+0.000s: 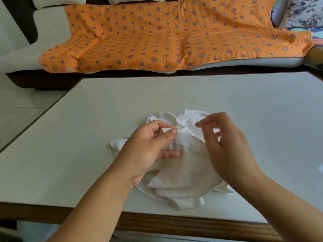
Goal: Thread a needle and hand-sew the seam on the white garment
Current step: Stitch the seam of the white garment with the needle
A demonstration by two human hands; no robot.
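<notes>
A crumpled white cotton garment [185, 172] lies in a loose heap on the pale, glossy-topped desk with a wooden front edge [87, 137], near that front edge and about midway across it. Its folded layers overlap, and a hemmed corner reaches towards the desk's front edge.

The left hand [148, 151] rests on the left part of the garment. Its thumb and forefinger are curled and pinch a small raised fold of the white cloth; these fingers [172, 132] meet at the top of the fold, while a lower finger lies stretched flat on the cloth beneath.

The right hand [227, 145] is held over the right part of the garment, with its back to the camera. Its fingers [208, 123] are bent and drawn close together, but they are blurred, so I cannot tell whether they hold anything. No needle or thread can be made out. The two hands are near each other but apart.

Behind the desk stands a pale grey sofa [49, 28] covered by an orange quilted blanket with blue stars and circles [157, 41]. A floral cushion [305, 11] sits at the sofa's far right end.
</notes>
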